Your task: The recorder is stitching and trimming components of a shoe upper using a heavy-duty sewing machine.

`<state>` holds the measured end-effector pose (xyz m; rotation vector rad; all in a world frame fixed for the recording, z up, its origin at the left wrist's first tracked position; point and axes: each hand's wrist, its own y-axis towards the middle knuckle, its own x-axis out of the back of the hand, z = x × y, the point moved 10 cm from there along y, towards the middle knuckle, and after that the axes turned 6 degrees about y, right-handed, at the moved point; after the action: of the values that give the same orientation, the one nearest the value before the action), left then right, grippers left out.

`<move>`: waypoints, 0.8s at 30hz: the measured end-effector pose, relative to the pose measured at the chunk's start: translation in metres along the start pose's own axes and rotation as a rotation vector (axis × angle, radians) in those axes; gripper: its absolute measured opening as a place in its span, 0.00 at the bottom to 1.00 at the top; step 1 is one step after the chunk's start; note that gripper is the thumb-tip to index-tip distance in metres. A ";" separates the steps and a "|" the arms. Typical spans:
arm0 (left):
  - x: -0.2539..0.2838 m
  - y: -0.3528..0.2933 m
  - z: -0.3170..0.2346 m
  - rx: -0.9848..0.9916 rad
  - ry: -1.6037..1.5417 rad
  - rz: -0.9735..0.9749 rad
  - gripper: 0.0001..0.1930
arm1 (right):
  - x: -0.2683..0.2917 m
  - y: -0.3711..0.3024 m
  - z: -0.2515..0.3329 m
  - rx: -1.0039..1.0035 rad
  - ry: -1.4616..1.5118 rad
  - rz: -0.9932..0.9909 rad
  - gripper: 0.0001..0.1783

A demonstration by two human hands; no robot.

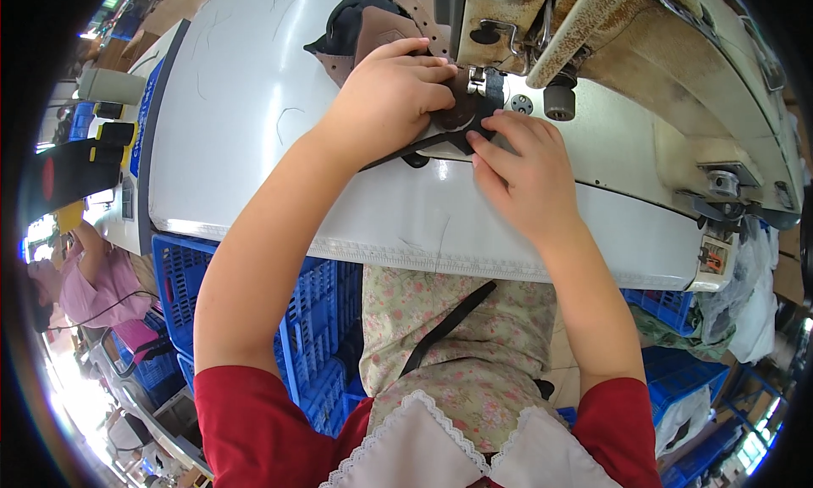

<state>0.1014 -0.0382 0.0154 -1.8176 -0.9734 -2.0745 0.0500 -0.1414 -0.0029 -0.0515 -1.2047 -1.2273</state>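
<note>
A brown leather shoe upper with punched holes and black lining lies on the white bed of a sewing machine. Part of it sits under the metal presser foot. My left hand holds the leather just left of the foot, its fingers bent over the piece. On the near right side of the foot, my right hand grips the black lining with its fingertips. A narrow black strip trails toward me from below my left hand. The needle tip is hard to make out.
Along the near edge of the white table runs a ruler scale. Blue crates stand below it at left, with more at lower right. A control box is at far left. Farther off, a person in pink sits.
</note>
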 end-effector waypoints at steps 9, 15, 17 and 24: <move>0.001 0.000 0.001 0.011 -0.032 -0.019 0.13 | -0.003 0.001 0.004 0.010 -0.019 0.015 0.12; 0.000 0.001 0.000 -0.019 -0.026 -0.036 0.13 | -0.002 0.001 0.005 0.013 -0.032 0.019 0.12; -0.001 0.000 0.002 -0.028 -0.003 -0.033 0.13 | -0.004 0.002 0.006 0.017 -0.036 0.017 0.13; 0.000 0.007 0.005 -0.048 0.038 -0.090 0.15 | -0.004 0.002 0.002 0.003 -0.087 -0.005 0.14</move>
<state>0.1090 -0.0404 0.0175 -1.7813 -1.0223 -2.1948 0.0508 -0.1360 -0.0036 -0.1001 -1.2827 -1.2380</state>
